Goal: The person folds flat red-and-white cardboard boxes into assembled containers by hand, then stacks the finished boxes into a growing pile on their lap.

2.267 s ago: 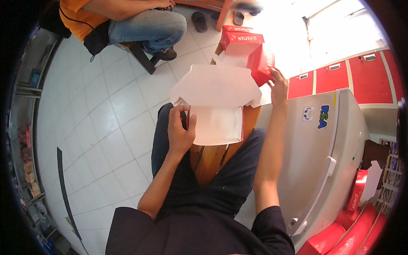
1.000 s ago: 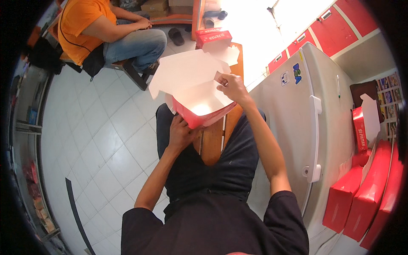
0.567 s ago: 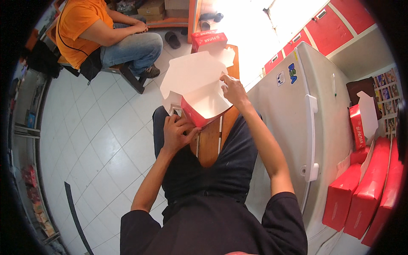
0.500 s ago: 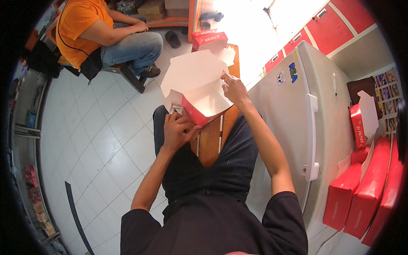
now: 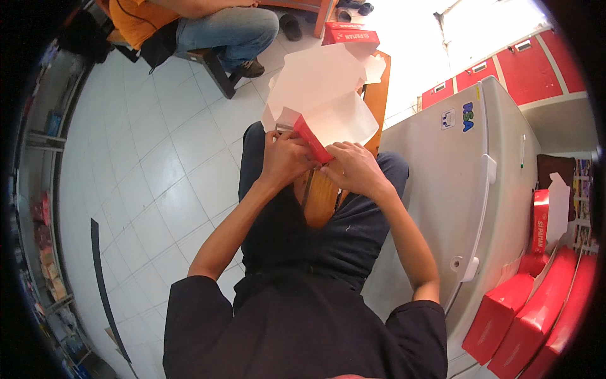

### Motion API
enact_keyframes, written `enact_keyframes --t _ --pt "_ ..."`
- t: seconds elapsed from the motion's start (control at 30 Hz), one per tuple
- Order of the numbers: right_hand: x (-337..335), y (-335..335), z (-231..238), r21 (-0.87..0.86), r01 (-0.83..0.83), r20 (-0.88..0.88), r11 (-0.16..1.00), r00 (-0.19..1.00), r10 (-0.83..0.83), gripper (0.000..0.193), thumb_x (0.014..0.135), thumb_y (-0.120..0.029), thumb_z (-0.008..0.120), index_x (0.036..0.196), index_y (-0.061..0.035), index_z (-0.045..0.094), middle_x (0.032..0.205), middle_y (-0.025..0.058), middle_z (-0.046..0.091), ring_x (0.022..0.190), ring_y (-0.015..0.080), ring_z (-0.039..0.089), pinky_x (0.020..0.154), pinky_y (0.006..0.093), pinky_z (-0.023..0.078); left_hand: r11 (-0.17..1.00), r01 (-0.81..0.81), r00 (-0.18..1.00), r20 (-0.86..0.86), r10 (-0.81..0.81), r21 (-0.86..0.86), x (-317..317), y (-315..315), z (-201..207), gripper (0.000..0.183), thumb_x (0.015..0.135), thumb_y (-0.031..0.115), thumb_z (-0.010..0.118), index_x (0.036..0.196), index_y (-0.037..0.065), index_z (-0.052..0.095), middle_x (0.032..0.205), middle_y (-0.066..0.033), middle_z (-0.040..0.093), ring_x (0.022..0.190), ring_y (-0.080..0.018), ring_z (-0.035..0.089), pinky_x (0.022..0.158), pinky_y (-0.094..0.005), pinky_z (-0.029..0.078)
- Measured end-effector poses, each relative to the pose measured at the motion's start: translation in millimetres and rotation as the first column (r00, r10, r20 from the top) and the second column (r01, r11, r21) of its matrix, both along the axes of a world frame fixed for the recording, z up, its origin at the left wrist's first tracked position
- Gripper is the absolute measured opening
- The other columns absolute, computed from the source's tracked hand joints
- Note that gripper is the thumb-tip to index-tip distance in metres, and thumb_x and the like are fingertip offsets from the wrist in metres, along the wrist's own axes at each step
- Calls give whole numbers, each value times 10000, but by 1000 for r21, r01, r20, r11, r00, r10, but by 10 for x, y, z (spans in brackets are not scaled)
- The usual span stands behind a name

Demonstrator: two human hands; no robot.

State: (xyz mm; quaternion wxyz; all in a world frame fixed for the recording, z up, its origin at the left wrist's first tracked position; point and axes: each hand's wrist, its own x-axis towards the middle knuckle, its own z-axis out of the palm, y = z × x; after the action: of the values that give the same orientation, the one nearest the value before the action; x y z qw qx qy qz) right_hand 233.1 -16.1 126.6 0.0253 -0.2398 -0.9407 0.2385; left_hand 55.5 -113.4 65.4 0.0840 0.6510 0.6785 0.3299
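Observation:
A carton box (image 5: pixel 355 121), white inside and red outside, sits on the wooden bench (image 5: pixel 322 199) between my knees. Its wide white lid flap (image 5: pixel 315 76) stands open on the far side. My left hand (image 5: pixel 284 159) grips the near left corner, fingers bent around the red wall (image 5: pixel 310 140) beside a small side flap. At the right end of that same near wall, my right hand (image 5: pixel 356 167) pinches the edge with bent fingers. Both thumbs are on the side nearest me, and the hands partly hide the red wall.
Another red box (image 5: pixel 351 35) stands farther along the bench. On my right is a pale fridge (image 5: pixel 435 183), with several red cartons (image 5: pixel 533 316) beyond it. A seated person in jeans (image 5: pixel 227 31) is at the far left, and shelves (image 5: pixel 47 142) line the left side.
My right hand has come from the box's far right side to its near wall, close to my left hand. The near wall now stands more upright. The whole view has shifted.

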Motion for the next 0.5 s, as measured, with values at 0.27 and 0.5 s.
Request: enact_keyframes --t 0.27,0.5 --pt "-25 29 -154 102 -38 -34 994 999 41 179 859 -147 657 974 -11 671 943 136 686 943 333 636 896 447 486 988 -133 990 59 128 76 107 -108 -271 214 744 402 825 886 245 797 983 76 750 1154 -197 594 1022 -513 265" --pt "-25 -35 -353 154 14 -160 988 987 11 173 826 -142 693 949 -21 707 913 129 697 920 321 651 879 427 494 976 -182 982 70 175 122 267 -176 -307 176 781 331 814 915 219 791 1079 58 735 1194 -240 545 1032 -532 260"
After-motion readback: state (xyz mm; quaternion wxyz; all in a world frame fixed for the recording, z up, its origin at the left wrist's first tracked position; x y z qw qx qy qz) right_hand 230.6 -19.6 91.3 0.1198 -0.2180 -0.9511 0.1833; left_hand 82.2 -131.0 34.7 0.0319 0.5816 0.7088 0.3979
